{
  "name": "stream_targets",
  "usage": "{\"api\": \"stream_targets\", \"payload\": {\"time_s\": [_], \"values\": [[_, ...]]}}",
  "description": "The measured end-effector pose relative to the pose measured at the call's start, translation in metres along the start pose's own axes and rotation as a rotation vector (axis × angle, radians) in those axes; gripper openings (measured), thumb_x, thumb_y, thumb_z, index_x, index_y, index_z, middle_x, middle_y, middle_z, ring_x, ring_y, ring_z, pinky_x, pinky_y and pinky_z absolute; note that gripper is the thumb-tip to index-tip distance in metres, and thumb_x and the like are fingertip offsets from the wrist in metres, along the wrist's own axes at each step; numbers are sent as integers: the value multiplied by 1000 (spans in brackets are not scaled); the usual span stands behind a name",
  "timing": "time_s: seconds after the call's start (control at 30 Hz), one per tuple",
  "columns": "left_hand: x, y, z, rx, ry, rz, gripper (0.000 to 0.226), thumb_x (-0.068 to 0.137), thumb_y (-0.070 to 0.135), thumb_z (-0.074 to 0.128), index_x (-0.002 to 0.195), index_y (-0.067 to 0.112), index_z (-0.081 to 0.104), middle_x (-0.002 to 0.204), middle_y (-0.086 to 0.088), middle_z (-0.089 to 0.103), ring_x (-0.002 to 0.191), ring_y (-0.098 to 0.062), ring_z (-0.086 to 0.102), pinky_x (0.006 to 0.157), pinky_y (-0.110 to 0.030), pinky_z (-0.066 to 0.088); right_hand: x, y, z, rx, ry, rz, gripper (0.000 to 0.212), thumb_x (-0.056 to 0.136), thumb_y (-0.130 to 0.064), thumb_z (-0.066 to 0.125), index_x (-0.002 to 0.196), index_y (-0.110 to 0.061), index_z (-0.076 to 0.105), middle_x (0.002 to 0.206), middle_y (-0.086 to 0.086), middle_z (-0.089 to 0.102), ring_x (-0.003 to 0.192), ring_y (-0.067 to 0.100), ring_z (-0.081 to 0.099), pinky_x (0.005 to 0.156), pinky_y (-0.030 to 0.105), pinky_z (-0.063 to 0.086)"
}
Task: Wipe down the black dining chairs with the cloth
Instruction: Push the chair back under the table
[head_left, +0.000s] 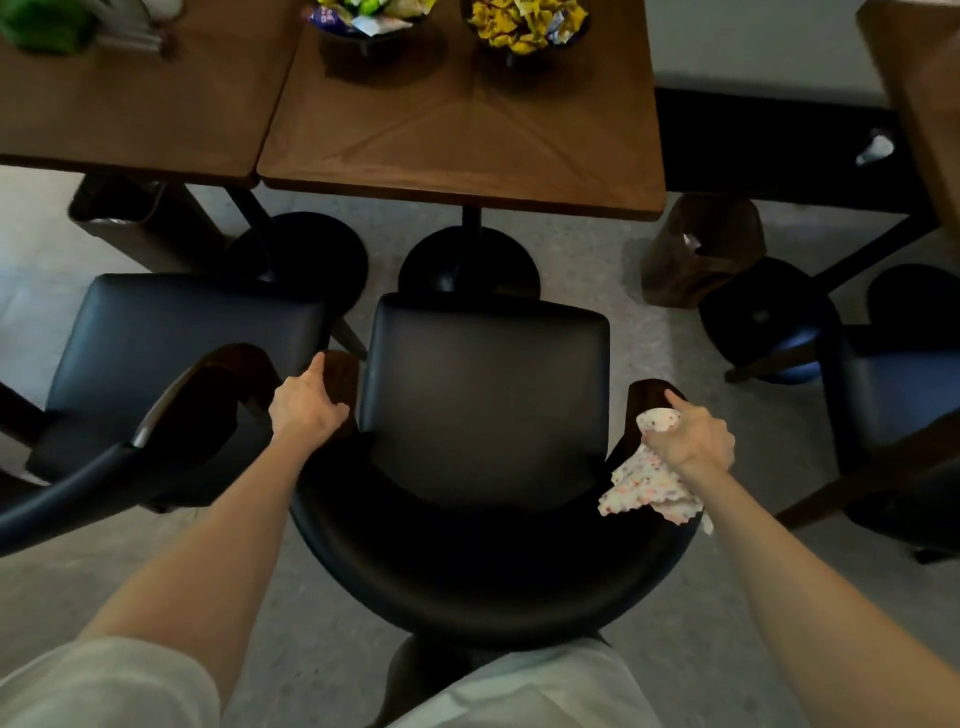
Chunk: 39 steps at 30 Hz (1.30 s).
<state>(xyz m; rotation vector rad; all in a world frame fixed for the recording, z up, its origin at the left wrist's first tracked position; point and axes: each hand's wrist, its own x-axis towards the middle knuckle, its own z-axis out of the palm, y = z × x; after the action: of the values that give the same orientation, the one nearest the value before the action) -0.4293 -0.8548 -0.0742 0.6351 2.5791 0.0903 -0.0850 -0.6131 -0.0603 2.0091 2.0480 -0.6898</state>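
In the head view my left hand (306, 402) grips one arm end of the middle chair (483, 395). My right hand (693, 441) holds the bunched cloth (647, 486) at the other arm end, and its loose part hangs down toward me. This chair faces the desk (467, 140) with its back to me, so its long axis runs from me to the desk. I judge the wiping is hardly begun, because no seat shows if it is cleaned, and the left chair (171, 338) and right chair (893, 395) wait too.

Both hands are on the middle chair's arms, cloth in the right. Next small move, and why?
Probably draw the right hand with the cloth back along the right armrest: the cloth is bunched at that armrest's front tip, and the left hand grips the left armrest, bracing the chair.
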Motion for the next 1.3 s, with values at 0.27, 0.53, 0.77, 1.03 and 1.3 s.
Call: {"api": "stream_targets", "payload": {"time_s": [0.27, 0.53, 0.77, 1.03, 1.3], "values": [[10, 2, 4, 3, -2, -35, 83, 88, 28, 68, 153, 22, 17, 111, -18, 63, 95, -35, 62, 70, -40, 50, 12, -8, 4, -31, 19, -70, 68, 88, -30, 68, 148, -33, 35, 126, 13, 62, 101, 31, 64, 85, 44, 55], [-21, 6, 6, 119, -3, -9, 72, 98, 28, 50, 154, 20, 6, 138, -18, 40, 111, -35, 54, 81, -42, 45, -4, -4, 1, -203, -9, -195, 54, 101, -32, 46, 152, -28, 28, 126, 14, 58, 110, 33, 57, 84, 40, 48], [-78, 1, -15, 133, 21, 92, 66, 98, 30, 49, 154, 17, 15, 145, -18, 37, 124, -37, 45, 94, -47, 44, -73, 3, -23, -172, 91, -276, 28, 100, -27, 46, 124, -18, 57, 116, 14, 60, 105, 35, 58, 83, 43, 46], [-167, 53, -79, -25, 103, 516, 55, 99, 34, 47, 150, 20, 32, 134, -12, 54, 114, -31, 56, 86, -41, 46, -185, 4, -82, 208, 242, -486, 30, 97, -49, 45, 102, -20, 47, 89, 3, 63, 81, 24, 61, 65, 38, 45], [-301, 148, -89, -259, -282, 1054, 60, 94, 33, 59, 148, 28, 34, 144, 8, 42, 130, -6, 38, 102, -23, 35, -261, 59, -135, 492, 195, -582, 36, 93, -51, 52, 99, -17, 43, 84, -1, 59, 76, 14, 62, 69, 39, 52]]}}
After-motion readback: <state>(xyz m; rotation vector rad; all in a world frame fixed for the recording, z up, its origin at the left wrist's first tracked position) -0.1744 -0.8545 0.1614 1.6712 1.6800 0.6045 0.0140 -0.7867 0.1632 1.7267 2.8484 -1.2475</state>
